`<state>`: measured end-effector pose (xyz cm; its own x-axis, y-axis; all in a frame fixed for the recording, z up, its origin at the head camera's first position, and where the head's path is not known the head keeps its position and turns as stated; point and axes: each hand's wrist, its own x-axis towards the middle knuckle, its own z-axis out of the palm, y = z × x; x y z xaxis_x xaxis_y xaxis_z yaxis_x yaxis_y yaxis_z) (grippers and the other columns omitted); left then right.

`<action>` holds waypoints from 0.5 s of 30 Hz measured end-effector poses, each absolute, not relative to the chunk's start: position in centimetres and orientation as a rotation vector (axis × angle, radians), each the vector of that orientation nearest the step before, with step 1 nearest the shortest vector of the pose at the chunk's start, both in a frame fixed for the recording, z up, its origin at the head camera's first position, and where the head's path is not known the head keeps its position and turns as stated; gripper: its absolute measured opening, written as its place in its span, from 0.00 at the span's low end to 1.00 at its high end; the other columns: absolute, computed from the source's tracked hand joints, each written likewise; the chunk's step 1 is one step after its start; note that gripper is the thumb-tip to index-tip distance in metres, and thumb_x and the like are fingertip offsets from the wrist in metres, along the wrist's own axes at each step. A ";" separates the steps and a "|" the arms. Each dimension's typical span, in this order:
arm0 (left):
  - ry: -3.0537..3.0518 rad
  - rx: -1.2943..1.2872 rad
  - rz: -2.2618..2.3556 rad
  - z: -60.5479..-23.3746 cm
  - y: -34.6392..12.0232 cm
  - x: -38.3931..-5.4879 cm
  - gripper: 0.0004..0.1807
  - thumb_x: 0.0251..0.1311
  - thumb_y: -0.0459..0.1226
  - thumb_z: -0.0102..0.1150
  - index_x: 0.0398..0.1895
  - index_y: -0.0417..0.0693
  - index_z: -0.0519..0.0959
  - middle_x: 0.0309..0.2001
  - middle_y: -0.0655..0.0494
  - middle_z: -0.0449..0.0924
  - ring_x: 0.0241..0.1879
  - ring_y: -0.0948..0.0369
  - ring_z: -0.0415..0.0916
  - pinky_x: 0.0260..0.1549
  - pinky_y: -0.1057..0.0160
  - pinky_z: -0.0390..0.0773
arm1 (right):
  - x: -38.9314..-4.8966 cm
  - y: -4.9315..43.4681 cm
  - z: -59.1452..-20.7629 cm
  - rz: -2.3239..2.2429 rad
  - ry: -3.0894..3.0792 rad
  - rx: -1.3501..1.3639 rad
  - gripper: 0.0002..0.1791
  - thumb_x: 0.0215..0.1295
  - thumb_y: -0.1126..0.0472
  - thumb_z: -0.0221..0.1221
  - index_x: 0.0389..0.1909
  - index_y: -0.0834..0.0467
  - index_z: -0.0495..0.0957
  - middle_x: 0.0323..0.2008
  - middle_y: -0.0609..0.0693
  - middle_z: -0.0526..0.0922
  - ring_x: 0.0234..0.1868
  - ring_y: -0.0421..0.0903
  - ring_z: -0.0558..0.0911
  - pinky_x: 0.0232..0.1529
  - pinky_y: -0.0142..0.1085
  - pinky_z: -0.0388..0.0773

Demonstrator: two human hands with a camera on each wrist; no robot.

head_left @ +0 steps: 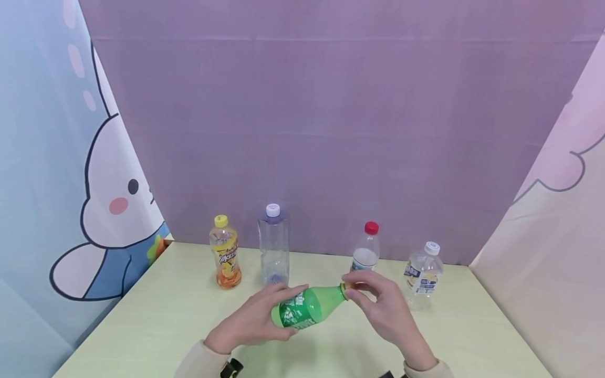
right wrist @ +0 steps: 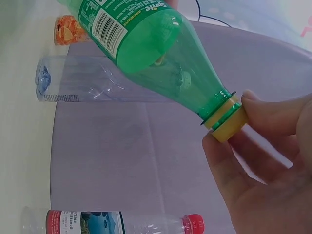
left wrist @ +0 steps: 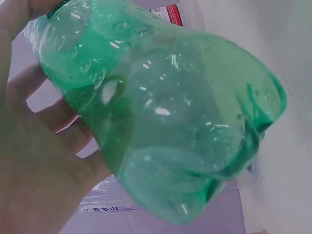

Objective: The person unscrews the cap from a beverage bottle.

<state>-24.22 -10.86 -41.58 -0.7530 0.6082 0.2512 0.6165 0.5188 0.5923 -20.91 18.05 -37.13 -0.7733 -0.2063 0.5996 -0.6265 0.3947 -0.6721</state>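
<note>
A green Sprite bottle [head_left: 307,307] is held tilted above the table, its neck pointing right. My left hand [head_left: 257,317] grips it round the body; in the left wrist view the lobed base of the bottle [left wrist: 185,131] faces the camera. With thumb and fingertips, my right hand [head_left: 383,304] pinches the yellow cap [right wrist: 230,124] at the neck. In the right wrist view a thin gap with green thread shows between the cap and the yellow ring below it. The bottle looks empty.
Behind the hands stand a yellow-capped bottle [head_left: 226,257], a tall clear bottle [head_left: 274,247] with a white cap, a red-capped bottle [head_left: 366,252] and a white-capped bottle [head_left: 423,273]. All are on the pale table [head_left: 189,315]. A purple cloth [head_left: 321,131] hangs behind.
</note>
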 end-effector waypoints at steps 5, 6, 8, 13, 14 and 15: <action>-2.726 -1.095 -1.075 -41.6 -10.9 -24.2 0.45 0.53 0.47 0.75 0.75 0.72 0.66 0.54 0.62 0.71 0.48 0.63 0.70 0.41 0.64 0.77 | -20.9 17.9 -37.1 1.445 -2.294 0.650 0.19 0.61 0.73 0.67 0.53 0.62 0.82 0.50 0.52 0.83 0.49 0.49 0.84 0.52 0.35 0.81; -2.723 -1.096 -1.074 -41.6 -10.9 -24.2 0.45 0.53 0.47 0.75 0.75 0.72 0.66 0.54 0.62 0.71 0.48 0.63 0.70 0.41 0.64 0.77 | -20.9 17.9 -37.1 1.443 -2.324 0.618 0.18 0.61 0.72 0.67 0.53 0.61 0.82 0.49 0.51 0.83 0.48 0.48 0.84 0.52 0.34 0.81; -2.722 -1.094 -1.066 -41.6 -10.9 -24.2 0.45 0.53 0.47 0.75 0.75 0.72 0.66 0.54 0.62 0.72 0.48 0.63 0.70 0.41 0.64 0.77 | -21.0 18.0 -37.0 1.424 -2.389 0.559 0.16 0.62 0.71 0.67 0.51 0.60 0.83 0.46 0.49 0.84 0.46 0.45 0.84 0.50 0.34 0.81; -2.721 -1.089 -1.048 -41.6 -10.8 -24.2 0.45 0.53 0.46 0.75 0.75 0.73 0.66 0.55 0.62 0.72 0.48 0.62 0.70 0.41 0.64 0.77 | -20.9 18.2 -36.9 1.344 -2.468 0.518 0.16 0.62 0.70 0.67 0.51 0.57 0.84 0.43 0.45 0.85 0.43 0.41 0.83 0.48 0.35 0.82; -2.722 -1.089 -1.050 -41.6 -10.8 -24.2 0.45 0.53 0.46 0.75 0.75 0.73 0.66 0.55 0.62 0.72 0.48 0.62 0.70 0.41 0.64 0.77 | -20.9 18.3 -36.9 1.335 -2.466 0.529 0.16 0.62 0.71 0.67 0.51 0.57 0.84 0.44 0.45 0.85 0.43 0.41 0.83 0.48 0.36 0.82; -2.724 -1.087 -1.051 -41.6 -10.8 -24.2 0.45 0.53 0.47 0.75 0.75 0.73 0.66 0.55 0.62 0.72 0.48 0.62 0.70 0.41 0.64 0.77 | -20.9 18.3 -36.9 1.328 -2.459 0.545 0.17 0.61 0.72 0.67 0.51 0.58 0.84 0.45 0.46 0.85 0.43 0.42 0.83 0.48 0.36 0.82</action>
